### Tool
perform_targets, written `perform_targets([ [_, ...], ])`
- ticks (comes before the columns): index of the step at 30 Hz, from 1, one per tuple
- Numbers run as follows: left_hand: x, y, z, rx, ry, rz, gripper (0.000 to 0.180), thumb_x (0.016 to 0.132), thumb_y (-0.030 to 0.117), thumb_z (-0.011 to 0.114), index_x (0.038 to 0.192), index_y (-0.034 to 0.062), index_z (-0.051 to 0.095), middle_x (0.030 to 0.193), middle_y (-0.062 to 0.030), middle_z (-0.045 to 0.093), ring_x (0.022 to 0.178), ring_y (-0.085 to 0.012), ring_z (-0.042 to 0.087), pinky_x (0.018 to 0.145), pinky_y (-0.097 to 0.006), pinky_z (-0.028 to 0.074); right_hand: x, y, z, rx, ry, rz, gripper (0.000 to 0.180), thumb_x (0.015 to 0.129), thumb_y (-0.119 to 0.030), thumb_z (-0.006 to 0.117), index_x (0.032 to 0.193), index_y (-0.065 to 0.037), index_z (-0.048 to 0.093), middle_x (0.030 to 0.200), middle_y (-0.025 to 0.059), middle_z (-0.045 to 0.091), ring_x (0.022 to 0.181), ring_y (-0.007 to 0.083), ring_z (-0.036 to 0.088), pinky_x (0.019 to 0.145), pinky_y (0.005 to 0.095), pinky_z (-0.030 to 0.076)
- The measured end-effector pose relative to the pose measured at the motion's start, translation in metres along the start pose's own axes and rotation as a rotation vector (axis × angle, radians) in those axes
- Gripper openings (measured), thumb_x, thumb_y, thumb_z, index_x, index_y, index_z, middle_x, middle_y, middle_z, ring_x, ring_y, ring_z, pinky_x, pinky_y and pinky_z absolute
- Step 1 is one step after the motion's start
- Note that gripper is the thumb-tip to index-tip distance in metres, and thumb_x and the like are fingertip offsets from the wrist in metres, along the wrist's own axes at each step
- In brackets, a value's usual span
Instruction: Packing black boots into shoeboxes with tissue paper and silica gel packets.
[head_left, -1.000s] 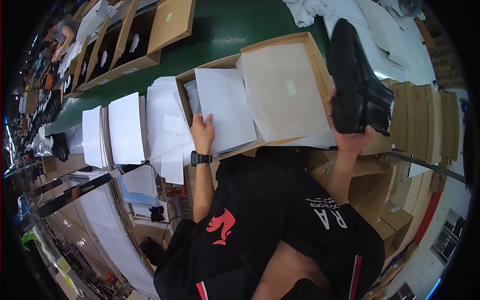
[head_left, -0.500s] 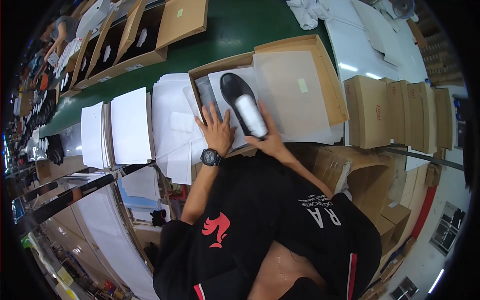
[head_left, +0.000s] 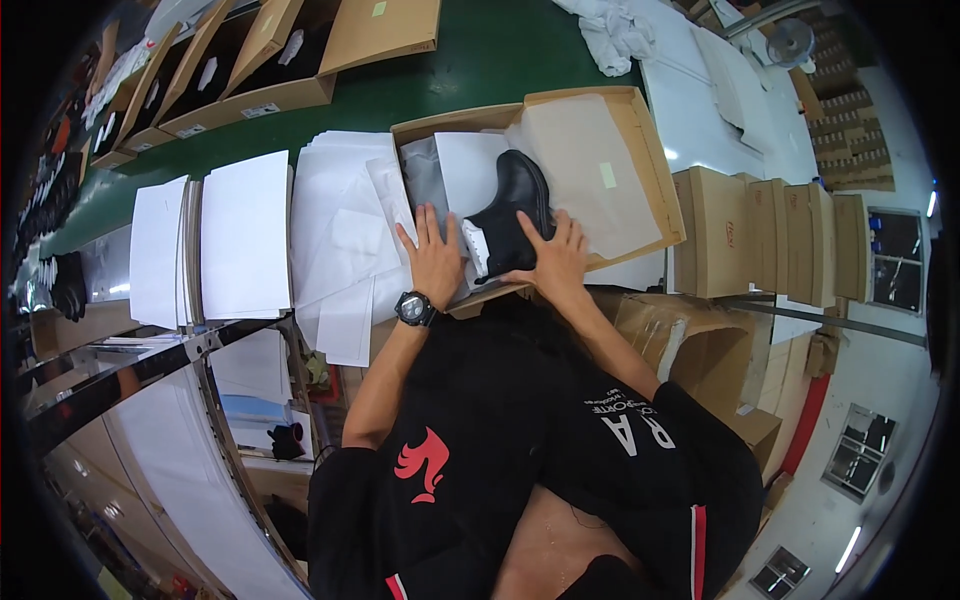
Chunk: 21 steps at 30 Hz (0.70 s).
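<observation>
A black ankle boot [head_left: 512,225] lies on its side in the open brown shoebox [head_left: 462,127], toe away from me. White stuffing [head_left: 476,250] shows in its shaft opening, which faces left. My right hand [head_left: 556,262] grips the boot from the right, by the shaft and heel side. Fingers spread, my left hand [head_left: 437,262] lies flat at the box's near left corner, beside the boot and apart from it. Under the boot is a white sheet [head_left: 465,160]; grey tissue paper [head_left: 424,170] shows to its left.
The shoebox's lid side [head_left: 590,160], lined with pale paper, spreads right. White paper stacks [head_left: 245,235] stand at left, loose sheets [head_left: 335,240] nearer. Closed brown boxes [head_left: 710,235] line the right. Open boxes with black footwear [head_left: 275,85] sit far left. A large carton [head_left: 690,340] stands below the table.
The boot has turned from sole-down with its stuffed shaft facing up onto its side, shaft to the left. My right hand has shifted right with it; my left hand stays near the box's corner.
</observation>
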<state>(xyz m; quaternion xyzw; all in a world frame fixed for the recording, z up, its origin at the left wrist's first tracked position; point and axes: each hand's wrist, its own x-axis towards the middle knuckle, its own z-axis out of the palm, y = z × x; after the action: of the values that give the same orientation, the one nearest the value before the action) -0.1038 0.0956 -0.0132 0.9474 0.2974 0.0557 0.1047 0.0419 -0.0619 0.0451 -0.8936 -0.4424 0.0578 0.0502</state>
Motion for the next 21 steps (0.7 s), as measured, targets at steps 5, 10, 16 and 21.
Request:
perform_targets([
  [5, 0.012, 0.036, -0.009, -0.006, 0.148, 0.060, 0.067, 0.085, 0.036, 0.071, 0.141, 0.0049, 0.052, 0.145, -0.0261, 0.045, 0.140, -0.0454, 0.035, 0.113, -0.068, 0.019, 0.034, 0.058, 0.010, 0.078, 0.267, -0.077, 0.066, 0.086, -0.061, 0.064, 0.139, -0.022, 0.058, 0.149, 0.0264, 0.035, 0.135, 0.0470, 0.034, 0.109, 0.0606, 0.028],
  [10, 0.044, 0.086, 0.021, -0.159, -0.013, 0.041, 0.072, 0.090, 0.054, 0.063, 0.143, 0.0074, 0.050, 0.118, -0.0255, 0.060, 0.100, -0.0426, 0.060, 0.086, -0.051, 0.048, 0.084, 0.088, 0.032, 0.083, 0.247, -0.065, 0.057, 0.100, -0.051, 0.048, 0.150, -0.025, 0.045, 0.160, 0.0234, 0.025, 0.145, 0.0465, 0.024, 0.114, 0.0663, 0.017],
  [16, 0.057, 0.068, 0.040, -0.180, 0.077, 0.023, 0.079, 0.091, 0.063, 0.056, 0.147, 0.0085, 0.046, 0.085, -0.0223, 0.065, 0.073, -0.0382, 0.062, 0.073, -0.048, 0.048, 0.099, 0.116, 0.065, 0.307, 0.066, 0.141, 0.055, 0.102, -0.054, 0.036, 0.155, -0.036, 0.034, 0.165, 0.0174, 0.016, 0.151, 0.0418, 0.015, 0.112, 0.0744, 0.007],
  [21, 0.061, 0.072, 0.026, -0.125, 0.031, -0.037, 0.078, 0.093, 0.064, 0.054, 0.148, 0.0082, 0.045, 0.084, -0.0224, 0.065, 0.072, -0.0395, 0.063, 0.069, -0.048, 0.050, 0.108, 0.147, 0.080, 0.508, 0.014, 0.180, 0.056, 0.103, -0.056, 0.033, 0.155, -0.036, 0.032, 0.166, 0.0150, 0.016, 0.152, 0.0407, 0.014, 0.113, 0.0723, 0.007],
])
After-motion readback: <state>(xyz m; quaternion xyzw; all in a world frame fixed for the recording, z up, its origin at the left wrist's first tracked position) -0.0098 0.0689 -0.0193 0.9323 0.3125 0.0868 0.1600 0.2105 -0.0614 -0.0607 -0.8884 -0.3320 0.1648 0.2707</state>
